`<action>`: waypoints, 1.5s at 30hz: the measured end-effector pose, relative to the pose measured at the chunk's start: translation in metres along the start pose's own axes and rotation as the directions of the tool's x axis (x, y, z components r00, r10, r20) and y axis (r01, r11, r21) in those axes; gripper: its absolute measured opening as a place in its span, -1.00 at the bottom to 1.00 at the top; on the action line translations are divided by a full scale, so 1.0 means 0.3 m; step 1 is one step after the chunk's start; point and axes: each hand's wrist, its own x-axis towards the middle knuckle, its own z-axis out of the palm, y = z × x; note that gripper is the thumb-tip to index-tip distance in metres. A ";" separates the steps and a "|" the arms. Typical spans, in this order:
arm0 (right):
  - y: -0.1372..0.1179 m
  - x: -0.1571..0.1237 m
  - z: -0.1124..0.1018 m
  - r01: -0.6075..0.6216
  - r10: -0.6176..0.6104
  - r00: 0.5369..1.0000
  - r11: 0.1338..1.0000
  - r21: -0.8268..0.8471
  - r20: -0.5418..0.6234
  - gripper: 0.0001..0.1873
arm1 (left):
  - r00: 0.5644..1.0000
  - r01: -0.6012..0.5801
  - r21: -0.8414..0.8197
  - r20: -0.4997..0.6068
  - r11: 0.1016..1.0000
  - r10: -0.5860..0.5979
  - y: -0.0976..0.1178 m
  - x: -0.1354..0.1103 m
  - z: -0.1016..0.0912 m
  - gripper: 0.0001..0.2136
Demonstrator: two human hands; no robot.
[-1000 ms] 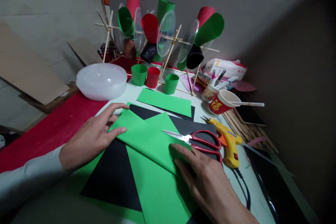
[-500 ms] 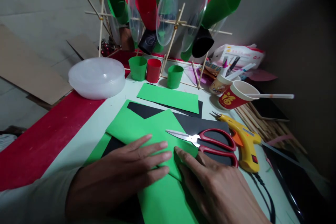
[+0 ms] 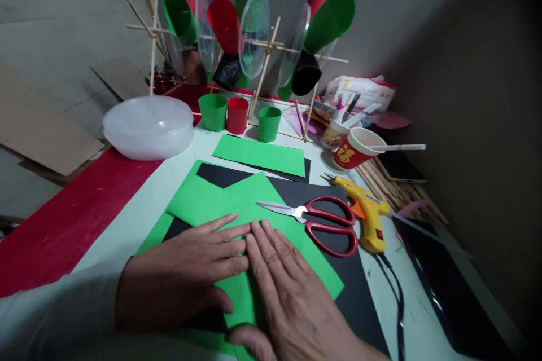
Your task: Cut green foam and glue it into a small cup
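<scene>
A folded green paper sheet (image 3: pixel 237 197) lies on black paper (image 3: pixel 313 192) on the pale table. My left hand (image 3: pixel 190 271) rests flat on the green sheet, fingers stretched out to the right. My right hand (image 3: pixel 288 293) lies flat beside it, fingers pointing up-left and touching the left hand's fingertips, pressing the same sheet. Neither hand holds anything. Red-handled scissors (image 3: pixel 322 220) lie just right of my fingers, blades pointing left.
A yellow glue gun (image 3: pixel 366 214) with its black cord lies right of the scissors. Behind are a green strip (image 3: pixel 260 155), small green and red cups (image 3: pixel 237 114), a stick frame with paper cones (image 3: pixel 254 34), a stack of clear plates (image 3: pixel 148 127), paper cups with pens (image 3: pixel 355 146) and wooden sticks.
My right hand has slid left onto the green sheet, meeting the left hand's fingers. The left hand shifted slightly down-left. The view moved a little.
</scene>
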 end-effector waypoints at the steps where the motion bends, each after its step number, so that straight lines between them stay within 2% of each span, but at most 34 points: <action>1: -0.009 -0.009 0.013 0.001 -0.001 1.000 1.000 0.003 0.023 -0.09 | 1.000 -0.004 -0.002 -0.001 1.000 0.004 -0.002 0.001 -0.003 -0.45; 5: -0.017 -0.054 0.015 -0.045 0.042 0.993 0.999 0.019 0.114 0.06 | 0.999 -0.032 0.019 0.036 0.999 0.031 -0.003 0.006 -0.032 -0.39; 9: -0.009 -0.094 -0.027 -0.089 0.088 0.981 0.996 -0.006 0.170 0.05 | 0.996 -0.042 0.011 0.078 0.999 0.041 -0.003 -0.004 -0.062 -0.29; 14: -0.005 -0.118 -0.052 -0.110 0.116 0.972 0.993 -0.036 0.205 0.01 | 0.989 0.067 0.102 0.127 0.993 -0.080 -0.029 -0.050 -0.087 -0.37; 19: -0.005 -0.113 -0.063 -0.150 0.149 0.956 0.989 -0.016 0.251 -0.02 | 0.982 0.173 0.130 0.049 0.976 -0.181 -0.082 -0.142 -0.117 -0.41; 24: -0.005 -0.111 -0.073 -0.137 0.136 0.950 0.990 -0.016 0.279 -0.06 | 0.947 0.317 0.154 0.002 0.936 -0.321 -0.096 -0.229 -0.141 -0.43; 29: 0.010 -0.104 -0.070 -0.116 0.124 0.956 0.992 -0.045 0.264 -0.21 | 0.935 0.354 0.181 -0.063 0.918 -0.348 -0.085 -0.273 -0.143 -0.41; 35: 0.035 -0.076 -0.040 -0.102 0.115 0.987 0.988 -0.117 0.112 -0.63 | 0.917 0.393 0.180 -0.150 0.902 -0.370 -0.060 -0.255 -0.140 -0.50; 37: 0.031 -0.063 -0.031 -0.078 0.089 0.994 0.986 -0.149 0.069 -0.66 | 0.886 0.427 0.116 -0.252 0.897 -0.389 -0.043 -0.239 -0.142 -0.55; 39: 0.026 -0.050 -0.028 -0.051 0.056 0.998 0.982 -0.183 0.022 -0.65 | 0.825 0.464 0.045 -0.386 0.884 -0.413 -0.021 -0.226 -0.146 -0.62; 41: 0.025 -0.042 -0.032 -0.040 0.033 0.999 0.975 -0.216 -0.036 -0.66 | 0.726 0.523 -0.015 -0.516 0.852 -0.454 0.010 -0.218 -0.150 -0.65; 43: 0.028 -0.039 -0.046 -0.061 0.028 0.991 0.966 -0.251 -0.133 -0.65 | 0.603 0.579 -0.095 -0.618 0.810 -0.504 0.050 -0.211 -0.154 -0.64; 45: 0.030 -0.041 -0.066 -0.092 0.014 0.964 0.954 -0.286 -0.265 -0.65 | 0.494 0.593 -0.212 -0.667 0.777 -0.558 0.098 -0.199 -0.159 -0.64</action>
